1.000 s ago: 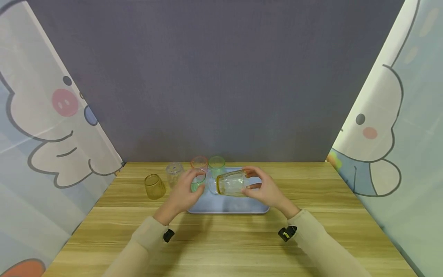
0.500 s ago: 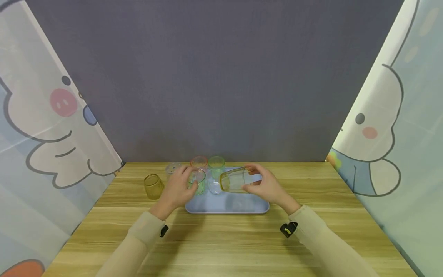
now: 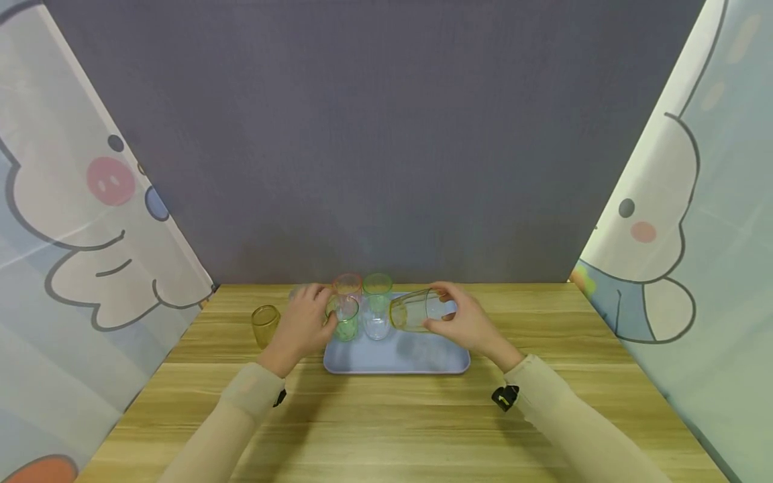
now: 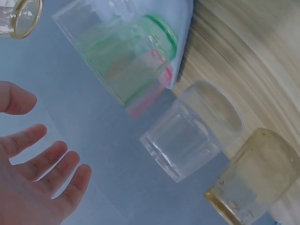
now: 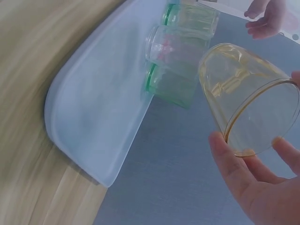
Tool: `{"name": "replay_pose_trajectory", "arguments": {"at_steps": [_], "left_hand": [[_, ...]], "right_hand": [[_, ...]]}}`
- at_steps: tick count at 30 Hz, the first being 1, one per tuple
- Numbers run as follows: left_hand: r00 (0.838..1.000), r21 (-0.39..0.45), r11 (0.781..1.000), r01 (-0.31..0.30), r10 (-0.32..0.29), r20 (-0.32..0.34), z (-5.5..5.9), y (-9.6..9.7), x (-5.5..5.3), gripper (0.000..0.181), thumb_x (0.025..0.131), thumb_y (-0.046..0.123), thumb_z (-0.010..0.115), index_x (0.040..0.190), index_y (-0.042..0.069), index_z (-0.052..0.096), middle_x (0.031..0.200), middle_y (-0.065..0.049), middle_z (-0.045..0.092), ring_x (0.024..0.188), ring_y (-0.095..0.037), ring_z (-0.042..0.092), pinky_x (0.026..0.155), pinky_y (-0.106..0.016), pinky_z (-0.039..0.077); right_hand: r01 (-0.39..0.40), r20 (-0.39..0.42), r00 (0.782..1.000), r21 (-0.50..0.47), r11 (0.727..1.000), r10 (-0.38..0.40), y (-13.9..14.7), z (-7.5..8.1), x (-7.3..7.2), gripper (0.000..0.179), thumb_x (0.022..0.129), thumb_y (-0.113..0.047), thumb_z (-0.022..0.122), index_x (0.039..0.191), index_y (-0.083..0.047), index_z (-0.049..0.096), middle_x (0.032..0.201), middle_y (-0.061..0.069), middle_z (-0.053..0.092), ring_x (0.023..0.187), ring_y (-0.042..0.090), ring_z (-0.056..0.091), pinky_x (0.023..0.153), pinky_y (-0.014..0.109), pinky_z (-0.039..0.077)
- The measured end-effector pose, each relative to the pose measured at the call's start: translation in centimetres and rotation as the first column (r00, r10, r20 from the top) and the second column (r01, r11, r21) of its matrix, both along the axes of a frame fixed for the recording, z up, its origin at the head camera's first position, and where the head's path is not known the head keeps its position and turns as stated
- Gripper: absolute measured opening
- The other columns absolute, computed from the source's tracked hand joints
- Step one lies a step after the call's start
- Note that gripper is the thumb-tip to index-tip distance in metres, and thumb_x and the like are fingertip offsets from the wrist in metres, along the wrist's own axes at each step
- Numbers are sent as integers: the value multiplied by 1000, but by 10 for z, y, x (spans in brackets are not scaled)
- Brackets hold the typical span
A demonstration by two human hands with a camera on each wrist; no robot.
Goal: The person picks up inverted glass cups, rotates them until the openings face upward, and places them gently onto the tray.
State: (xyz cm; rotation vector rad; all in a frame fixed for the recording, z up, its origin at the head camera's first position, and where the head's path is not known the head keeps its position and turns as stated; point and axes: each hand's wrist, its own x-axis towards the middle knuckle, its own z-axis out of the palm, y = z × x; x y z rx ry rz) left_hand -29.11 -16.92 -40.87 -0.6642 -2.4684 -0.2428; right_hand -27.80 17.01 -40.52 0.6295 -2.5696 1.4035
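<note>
The right hand (image 3: 461, 325) holds the yellow glass (image 3: 410, 312) sideways above the tray (image 3: 395, 362); its thumb and fingertips grip the mouth end, and the base points between 8 and 9 o'clock in the head view; the left hand (image 3: 300, 327) is wide, thumb and fingers loosely parted, at 9 o'clock from the tray's middle; it lies just beside the front green glass (image 3: 347, 329), and the left wrist view shows the fingers apart from it.

On the tray 4 glasses stand upright, close together, from 9 to 12 o'clock of its middle; the front green glass is nearest 9 o'clock, the front clear glass (image 3: 377, 327) just to its 3 o'clock side, the red glass (image 3: 347, 284) and rear green glass (image 3: 378, 284) behind them toward 12 o'clock.

Off the tray, mouth down on the wooden table (image 3: 386, 436), are 2 more; the amber glass (image 3: 264, 327) is well out at 9 o'clock, and the other clear glass (image 4: 187, 136), mostly hidden behind the left hand in the head view, sits between 9 and 10 o'clock; a dark panel (image 3: 374, 134) rises at 12 o'clock.
</note>
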Motion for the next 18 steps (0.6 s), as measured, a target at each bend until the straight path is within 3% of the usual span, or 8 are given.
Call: {"name": "replay_pose_trajectory", "arguments": {"at_steps": [10, 18], "left_hand": [[996, -24, 997, -66, 68, 57, -1, -8, -6, 42, 91, 16, 65, 128, -1, 63, 120, -22, 60, 108, -43, 58, 88, -60, 50], [985, -91, 989, -120, 130, 113, 2, -9, -11, 42, 92, 17, 64, 131, 0, 61, 124, -22, 59, 111, -43, 56, 88, -60, 49]], "right_hand": [[40, -37, 999, 84, 996, -37, 0, 2, -2, 68, 82, -30, 82, 141, -13, 55, 127, 9, 56, 107, 25, 56, 82, 37, 55], [57, -51, 997, 118, 991, -52, -2, 3, -4, 71, 81, -31, 81, 143, -9, 53, 130, 11, 56, 104, 25, 59, 81, 36, 54]]}}
